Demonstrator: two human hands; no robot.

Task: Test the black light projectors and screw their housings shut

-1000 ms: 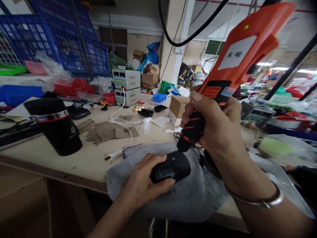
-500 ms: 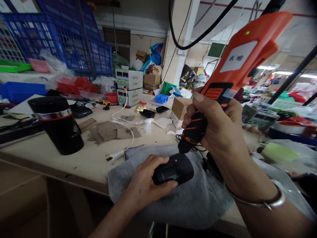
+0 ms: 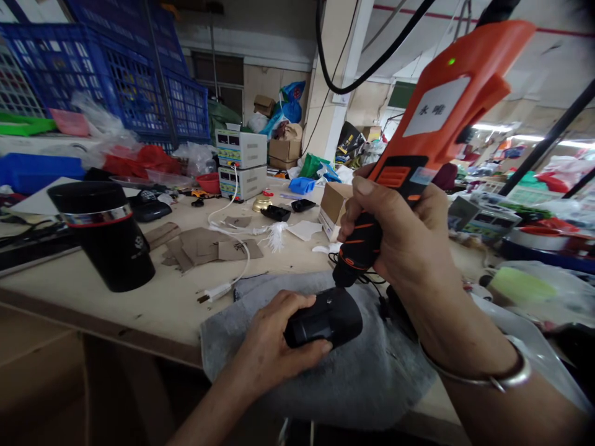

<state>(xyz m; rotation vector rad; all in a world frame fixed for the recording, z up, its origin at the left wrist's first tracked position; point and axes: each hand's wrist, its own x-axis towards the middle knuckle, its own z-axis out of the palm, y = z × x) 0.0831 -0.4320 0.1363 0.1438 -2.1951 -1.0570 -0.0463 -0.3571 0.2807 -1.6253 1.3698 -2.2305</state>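
My right hand (image 3: 404, 238) is wrapped round the grip of an orange and black electric screwdriver (image 3: 425, 127), whose tip points down onto a small black device (image 3: 325, 319). My left hand (image 3: 274, 341) grips that black device from the near side and holds it on a grey cloth (image 3: 353, 371) at the table's front edge. A green light glows on the screwdriver's upper body, and a black cable runs up from it.
A black cup (image 3: 105, 235) with a silver band stands at the left. Cardboard scraps (image 3: 204, 244), a white cable (image 3: 227, 248), a small cardboard box (image 3: 332, 207) and two stacked instruments (image 3: 239, 162) lie behind. Blue crates (image 3: 106, 80) fill the back left.
The view has shifted slightly. Both hands stay as they were, with the screwdriver tip on the black device.
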